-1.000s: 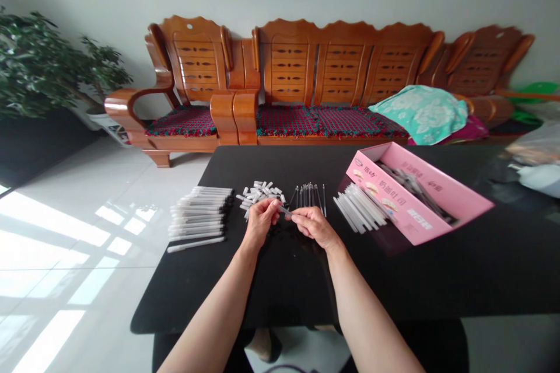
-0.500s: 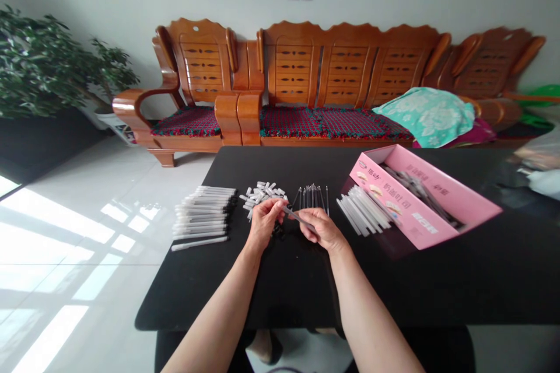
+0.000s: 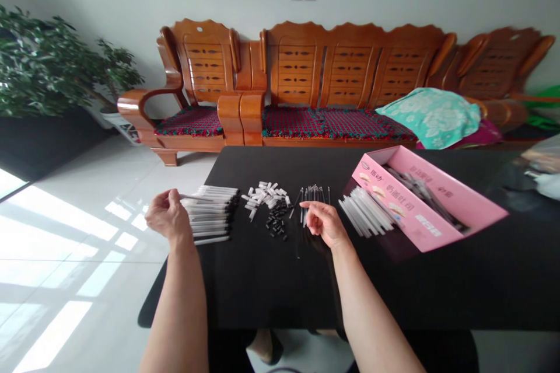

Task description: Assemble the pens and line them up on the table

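Note:
My left hand [image 3: 169,214] is closed at the left table edge, pinching the end of a slim pen [image 3: 189,197] that points right across a row of pens [image 3: 210,218] with pale barrels and black ends. My right hand [image 3: 324,222] is near the middle, its index finger stretched to the left and the others loosely curled, with nothing visible in it. Just beyond it lie several dark pen refills [image 3: 314,193]. Between the hands are a heap of small white caps [image 3: 265,195] and a scatter of small black plugs [image 3: 275,222].
Pale empty pen barrels [image 3: 365,212] lie in a bundle beside a pink box [image 3: 396,209], which holds more greyish sticks. Everything stands on a black table [image 3: 271,285]. Beyond it is a wooden sofa [image 3: 293,63] with a turquoise cloth [image 3: 431,116]. A potted plant [image 3: 56,63] is at left.
My left hand has moved left from the middle to the pen row, taking the slim pen along. My right hand has let go of it and stays near the refills, uncovering the black plugs.

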Available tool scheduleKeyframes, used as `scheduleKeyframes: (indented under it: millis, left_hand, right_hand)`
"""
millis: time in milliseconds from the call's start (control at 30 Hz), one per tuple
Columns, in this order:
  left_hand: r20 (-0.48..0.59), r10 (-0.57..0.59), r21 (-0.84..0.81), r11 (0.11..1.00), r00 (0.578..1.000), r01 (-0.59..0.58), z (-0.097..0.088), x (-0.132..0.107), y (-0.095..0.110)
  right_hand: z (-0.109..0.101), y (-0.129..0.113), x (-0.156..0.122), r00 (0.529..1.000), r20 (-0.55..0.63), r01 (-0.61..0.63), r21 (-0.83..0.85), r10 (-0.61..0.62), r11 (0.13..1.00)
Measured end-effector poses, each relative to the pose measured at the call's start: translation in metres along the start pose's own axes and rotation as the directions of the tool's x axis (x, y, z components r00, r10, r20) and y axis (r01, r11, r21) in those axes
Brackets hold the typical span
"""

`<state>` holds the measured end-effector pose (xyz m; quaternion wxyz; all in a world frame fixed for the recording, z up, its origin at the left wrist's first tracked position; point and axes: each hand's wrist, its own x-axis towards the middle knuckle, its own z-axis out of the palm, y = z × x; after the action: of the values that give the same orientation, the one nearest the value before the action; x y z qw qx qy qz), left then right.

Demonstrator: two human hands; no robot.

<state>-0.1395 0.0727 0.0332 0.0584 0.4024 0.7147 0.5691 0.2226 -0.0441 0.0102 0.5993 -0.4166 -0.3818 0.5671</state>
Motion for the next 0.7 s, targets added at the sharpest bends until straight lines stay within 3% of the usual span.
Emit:
scheduleKeyframes:
  millis: [100,467,567,633,700]
  left_hand:
    - [-0.118,-0.069,0.062,0.995,0.991,0.076,0.000,0.000,-0.009]
    - [-0.139,-0.020,0.194,0.980,0.990,0.047,0.001,-0.004,-0.010]
    - [-0.116,0.061,0.128,0.991,0.991,-0.046,0.005,-0.015,0.007]
    - [-0.036,0.136,0.048,0.990,0.990,-0.134,0.011,-0.032,0.026]
    - [0.097,0.207,-0.052,0.978,0.974,-0.202,0.020,-0.057,0.048]
  right_hand:
    - [-0.001,0.001,0.000,1.000,0.002,-0.001,-0.009,0.001,1.000]
    - [0.001,-0.001,-0.001,1.000,-0.005,0.005,-0.010,-0.005,1.000]
    - [0.002,0.000,0.000,0.997,-0.066,0.026,-0.054,-0.029,0.998]
    - [0.001,0.001,0.001,0.981,-0.171,0.063,-0.143,-0.087,0.988]
    - [-0.004,0.001,0.002,0.929,-0.319,0.085,-0.310,-0.188,0.947]
